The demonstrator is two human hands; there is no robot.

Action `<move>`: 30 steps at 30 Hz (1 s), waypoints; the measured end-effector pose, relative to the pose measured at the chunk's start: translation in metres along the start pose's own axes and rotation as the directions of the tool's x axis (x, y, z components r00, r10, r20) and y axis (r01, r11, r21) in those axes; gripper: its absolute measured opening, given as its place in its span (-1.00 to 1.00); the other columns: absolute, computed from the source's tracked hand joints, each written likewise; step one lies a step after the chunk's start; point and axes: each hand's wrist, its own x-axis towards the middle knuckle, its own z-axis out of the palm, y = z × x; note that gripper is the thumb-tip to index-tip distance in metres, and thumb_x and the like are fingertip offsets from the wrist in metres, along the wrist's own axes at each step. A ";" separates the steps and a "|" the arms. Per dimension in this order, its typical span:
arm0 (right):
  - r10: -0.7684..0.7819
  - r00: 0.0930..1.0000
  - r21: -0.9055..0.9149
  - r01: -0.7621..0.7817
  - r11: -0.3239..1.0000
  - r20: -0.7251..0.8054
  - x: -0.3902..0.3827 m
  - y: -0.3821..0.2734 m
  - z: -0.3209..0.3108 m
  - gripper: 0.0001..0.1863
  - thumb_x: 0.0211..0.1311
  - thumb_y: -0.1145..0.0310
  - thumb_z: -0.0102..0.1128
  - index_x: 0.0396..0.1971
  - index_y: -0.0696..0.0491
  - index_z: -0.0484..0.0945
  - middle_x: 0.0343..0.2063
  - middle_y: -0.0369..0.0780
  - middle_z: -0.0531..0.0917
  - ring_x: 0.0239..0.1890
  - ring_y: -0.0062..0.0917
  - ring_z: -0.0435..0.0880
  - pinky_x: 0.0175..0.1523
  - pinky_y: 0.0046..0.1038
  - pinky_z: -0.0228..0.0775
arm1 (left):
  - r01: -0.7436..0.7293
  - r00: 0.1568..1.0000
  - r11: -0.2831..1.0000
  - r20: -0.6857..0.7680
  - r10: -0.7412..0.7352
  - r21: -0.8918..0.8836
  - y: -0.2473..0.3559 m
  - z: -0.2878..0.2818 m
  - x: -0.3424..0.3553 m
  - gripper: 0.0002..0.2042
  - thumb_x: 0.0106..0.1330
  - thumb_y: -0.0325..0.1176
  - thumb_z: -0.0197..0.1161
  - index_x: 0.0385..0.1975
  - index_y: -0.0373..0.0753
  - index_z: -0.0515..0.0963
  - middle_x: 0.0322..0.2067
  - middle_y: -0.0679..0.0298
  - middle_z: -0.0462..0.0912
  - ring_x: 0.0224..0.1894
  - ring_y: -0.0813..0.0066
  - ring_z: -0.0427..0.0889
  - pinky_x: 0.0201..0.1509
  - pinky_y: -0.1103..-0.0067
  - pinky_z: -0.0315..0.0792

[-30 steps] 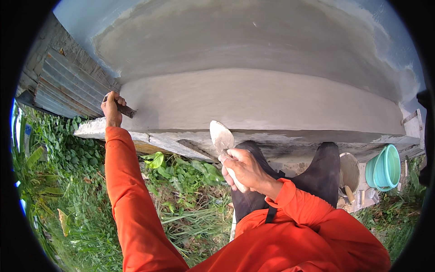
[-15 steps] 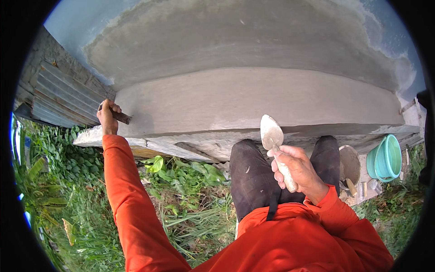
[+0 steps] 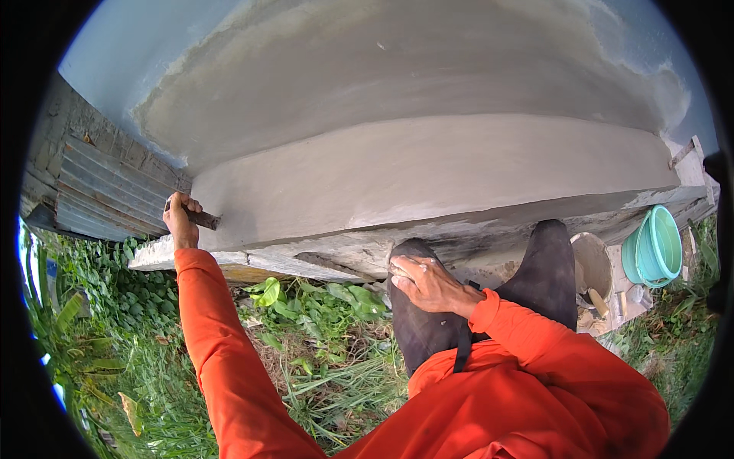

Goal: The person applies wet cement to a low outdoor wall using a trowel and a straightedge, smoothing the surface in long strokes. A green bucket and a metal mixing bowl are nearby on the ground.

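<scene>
At the left end of a smooth grey plastered ledge point(image 3: 428, 164), my left hand point(image 3: 180, 220) is closed round a short dark brown strip point(image 3: 205, 219). One end of the strip points at the plaster beside a darker damp patch. My right hand point(image 3: 430, 284) is over my left knee, back upward, fingers curled and whitened. Whatever lies beneath these fingers is hidden; the trowel from the earlier frame does not show. Above the ledge rises a wall point(image 3: 397, 76) with a broad grey plastered area and pale blue paint round it.
Right of my legs stand a mortar-stained bucket point(image 3: 592, 264) and a turquoise bucket point(image 3: 659, 246). A wooden-handled tool point(image 3: 597, 303) lies near them. Corrugated metal sheet point(image 3: 107, 191) borders the ledge's left end. Grass and leafy plants point(image 3: 321, 306) grow below.
My right hand has moved left and turned palm-down over my left knee, and the trowel has gone from sight. My left hand stays on the strip; the view has shifted slightly.
</scene>
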 end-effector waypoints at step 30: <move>0.129 0.975 0.236 -0.084 0.968 -0.183 -0.121 0.123 -0.156 -0.60 0.45 0.27 0.27 0.13 0.22 0.64 -0.46 -0.17 0.73 -0.52 -0.53 0.65 -0.34 -0.40 0.52 | 0.040 0.999 0.998 -0.035 -0.039 0.056 0.003 0.007 0.002 -0.81 0.40 -0.40 0.16 -0.49 -0.23 0.41 -0.61 0.22 0.40 -0.56 0.32 0.43 -0.39 0.38 0.46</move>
